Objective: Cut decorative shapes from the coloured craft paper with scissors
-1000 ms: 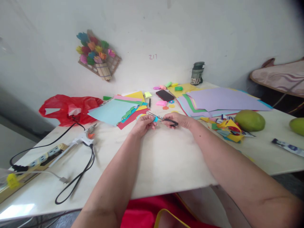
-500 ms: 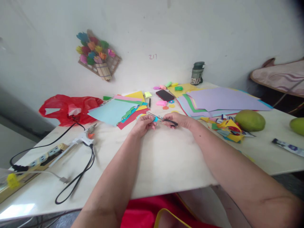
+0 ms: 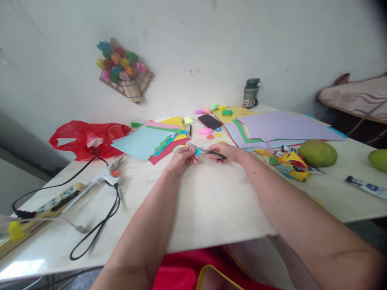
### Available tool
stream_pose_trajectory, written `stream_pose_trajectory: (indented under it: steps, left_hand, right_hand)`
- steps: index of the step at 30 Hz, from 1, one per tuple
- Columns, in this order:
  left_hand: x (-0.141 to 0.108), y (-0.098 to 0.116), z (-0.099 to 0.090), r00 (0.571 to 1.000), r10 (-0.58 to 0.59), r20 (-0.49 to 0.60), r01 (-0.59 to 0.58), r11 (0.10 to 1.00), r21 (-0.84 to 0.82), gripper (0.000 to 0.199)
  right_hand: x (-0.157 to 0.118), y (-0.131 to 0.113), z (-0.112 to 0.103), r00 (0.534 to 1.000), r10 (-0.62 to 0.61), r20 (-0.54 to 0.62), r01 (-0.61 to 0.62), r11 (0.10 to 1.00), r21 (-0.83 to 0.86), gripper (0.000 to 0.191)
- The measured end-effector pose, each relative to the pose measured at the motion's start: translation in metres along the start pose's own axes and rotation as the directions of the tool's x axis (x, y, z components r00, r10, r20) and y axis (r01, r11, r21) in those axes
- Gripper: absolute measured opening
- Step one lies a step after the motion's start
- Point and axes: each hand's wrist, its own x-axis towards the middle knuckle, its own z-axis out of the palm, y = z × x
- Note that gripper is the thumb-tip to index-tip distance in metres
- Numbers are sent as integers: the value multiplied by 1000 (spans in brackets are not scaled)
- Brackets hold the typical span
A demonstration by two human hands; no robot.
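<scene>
Toward ten o'clock our right hand (image 3: 229,151) points gripped scissors (image 3: 213,153), beside blue paper (image 3: 198,151) our left hand (image 3: 182,158) seemingly pinches.

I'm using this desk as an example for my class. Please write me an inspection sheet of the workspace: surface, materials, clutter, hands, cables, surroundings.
Surface: pale table, glare at its near left corner.
Job's things: scissors, small blue paper piece, coloured sheets stacked left and right.
Clutter: paper scraps, phone, green fruit, red plastic bag.
Hands: left hand pinches the blue piece; right hand holds the scissors, blades pointing towards the left.
Cables: black cord looped below the glue gun; power strip at left.
Surroundings: wall with flower decoration and handwritten digits.
</scene>
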Motion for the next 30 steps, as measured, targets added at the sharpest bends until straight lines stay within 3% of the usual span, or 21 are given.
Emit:
stream_pose_trajectory:
  steps: [30]
  left_hand:
    - [0,-1,-1,1000,4,-9,-4,1000,-10,27]
  right_hand:
    - [4,5,-1,999,-37,24,37,999,1,29]
